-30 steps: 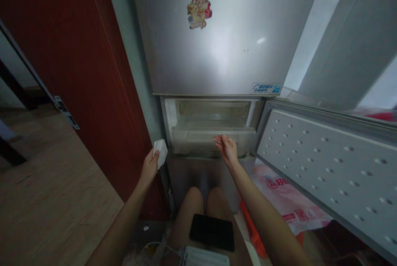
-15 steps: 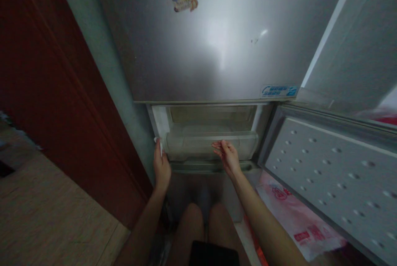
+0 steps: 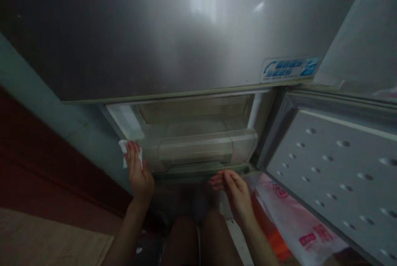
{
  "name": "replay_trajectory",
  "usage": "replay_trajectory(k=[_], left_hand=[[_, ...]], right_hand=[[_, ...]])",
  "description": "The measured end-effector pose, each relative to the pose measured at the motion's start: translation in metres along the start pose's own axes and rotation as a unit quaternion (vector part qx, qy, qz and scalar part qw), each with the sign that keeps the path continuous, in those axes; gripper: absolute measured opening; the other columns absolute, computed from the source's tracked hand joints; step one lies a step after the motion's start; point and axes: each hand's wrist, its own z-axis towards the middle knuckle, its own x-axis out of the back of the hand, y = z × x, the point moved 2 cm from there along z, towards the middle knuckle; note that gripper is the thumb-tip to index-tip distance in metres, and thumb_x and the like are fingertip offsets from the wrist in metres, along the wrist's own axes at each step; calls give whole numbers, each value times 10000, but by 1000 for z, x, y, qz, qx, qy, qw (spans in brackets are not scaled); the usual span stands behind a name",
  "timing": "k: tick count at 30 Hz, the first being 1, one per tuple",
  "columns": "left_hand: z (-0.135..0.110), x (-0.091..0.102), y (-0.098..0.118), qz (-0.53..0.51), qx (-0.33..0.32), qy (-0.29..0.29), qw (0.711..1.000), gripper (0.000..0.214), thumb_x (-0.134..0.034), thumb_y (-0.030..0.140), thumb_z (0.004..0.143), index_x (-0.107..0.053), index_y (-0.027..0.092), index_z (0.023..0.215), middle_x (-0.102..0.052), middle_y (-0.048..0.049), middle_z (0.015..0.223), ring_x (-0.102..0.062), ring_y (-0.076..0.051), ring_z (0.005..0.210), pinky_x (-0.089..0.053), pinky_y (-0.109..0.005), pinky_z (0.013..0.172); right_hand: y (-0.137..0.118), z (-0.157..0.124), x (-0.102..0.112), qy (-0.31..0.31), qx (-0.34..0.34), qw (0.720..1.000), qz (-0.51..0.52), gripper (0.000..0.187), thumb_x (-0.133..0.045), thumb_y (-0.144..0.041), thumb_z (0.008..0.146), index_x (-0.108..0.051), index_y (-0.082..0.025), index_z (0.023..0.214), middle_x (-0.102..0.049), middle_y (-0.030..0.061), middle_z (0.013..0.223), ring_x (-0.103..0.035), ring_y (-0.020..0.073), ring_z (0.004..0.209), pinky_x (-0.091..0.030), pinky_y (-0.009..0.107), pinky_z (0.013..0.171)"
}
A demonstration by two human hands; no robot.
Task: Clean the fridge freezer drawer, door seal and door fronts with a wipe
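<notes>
On the left side of the lower fridge compartment (image 3: pixel 124 119), my left hand (image 3: pixel 139 179) has its fingers laid over a folded white tissue or cloth (image 3: pixel 126 161), pressed along the frame's edge. My right hand (image 3: pixel 237 193) hovers in front of the lower drawer area, fingers half stretched and thumb apart, holding nothing that I can see. A clear plastic drawer (image 3: pixel 195 150) sits between and behind both hands, its front panel facing me. The compartment's door (image 3: pixel 331 175) is swung out to the right, with its dimpled inner panel showing.
Above is the silver upper fridge door (image 3: pixel 155 51) with a blue label (image 3: pixel 290 69). A white and red plastic bag (image 3: pixel 297 212) lies below the swung-out door, beside something orange (image 3: pixel 269 233). A red-brown door frame (image 3: pixel 46 162) and pale wall stand left.
My right hand has come down and away from the drawer's front. My left hand stays at the left edge with the tissue or cloth. The view has moved closer and tilted.
</notes>
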Motion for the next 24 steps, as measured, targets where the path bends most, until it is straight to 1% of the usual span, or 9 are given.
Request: replay_trajectory(k=[4, 6, 8, 11, 13, 15, 19, 21, 24], left_hand=[[1, -5, 10, 39, -58, -31, 997, 575, -334, 188, 992, -178, 311, 1532, -79, -33, 1636, -63, -267, 1492, -48, -556, 1200], [1, -9, 6, 61, -58, -51, 995, 621, -378, 196, 978, -134, 303, 1540, -44, -39, 1638, -22, -273, 1493, -34, -572, 1192], [0, -11, 1, 70, -40, -55, 995, 674, -407, 214, 967, -69, 268, 1548, -47, -66, 1637, -4, -271, 1493, -29, -568, 1192], [0, -11, -2, 71, -10, -42, 997, 662, -376, 209, 970, -60, 239, 1550, -72, -88, 1634, -3, -259, 1494, -36, -546, 1198], [1, -13, 2, 72, 0, -35, 997, 631, -349, 199, 973, -97, 232, 1550, -87, -92, 1632, -7, -263, 1496, -30, -546, 1198], [1, -17, 10, 70, 4, -29, 997, 633, -360, 192, 965, -116, 216, 1549, -112, -103, 1628, -20, -280, 1496, -22, -559, 1194], [0, -37, 38, 54, -19, -37, 998, 670, -377, 143, 934, -124, 235, 1547, -171, -101, 1619, -38, -270, 1497, -1, -576, 1185], [-1, -50, 58, 52, -24, -54, 997, 691, -384, 112, 913, -138, 247, 1545, -210, -102, 1609, -58, -261, 1496, -2, -583, 1183], [-2, -68, 91, 57, -31, -94, 993, 736, -406, 47, 863, -175, 222, 1539, -285, -125, 1580, -94, -258, 1492, -10, -585, 1183]], right_hand=[[-7, -10, 33, 87, 46, 995, -25, 309, -706, -496, 773, -708, -190, 818, -726, 54, 770, -694, 170, 675, -569, 264, 608], [-16, -10, 48, 143, 84, 984, -58, 301, -681, -488, 797, -704, -191, 841, -726, 56, 814, -692, 170, 702, -564, 271, 618], [-26, -10, 59, 206, 144, 960, -120, 285, -640, -466, 837, -700, -196, 906, -724, 64, 920, -694, 179, 804, -563, 288, 676], [-39, -7, 67, 257, 248, 903, -238, 310, -585, -422, 883, -675, -213, 1092, -672, 79, 1165, -626, 208, 1097, -507, 381, 946], [-41, -3, 67, 242, 275, 883, -294, 401, -569, -407, 893, -605, -226, 1249, -580, 80, 1339, -512, 222, 1276, -378, 448, 1107], [-38, 1, 65, 210, 261, 889, -313, 504, -569, -409, 889, -515, -240, 1361, -481, 73, 1450, -419, 231, 1366, -307, 480, 1160], [-26, 6, 60, 159, 210, 917, -298, 597, -557, -427, 893, -402, -269, 1447, -386, 51, 1520, -364, 235, 1406, -280, 509, 1176], [-23, 5, 58, 150, 201, 923, -294, 609, -552, -431, 896, -378, -278, 1460, -364, 39, 1533, -342, 230, 1419, -260, 514, 1185], [-25, 4, 57, 156, 199, 921, -296, 604, -545, -441, 897, -394, -258, 1453, -375, 48, 1526, -349, 225, 1416, -293, 498, 1173]])
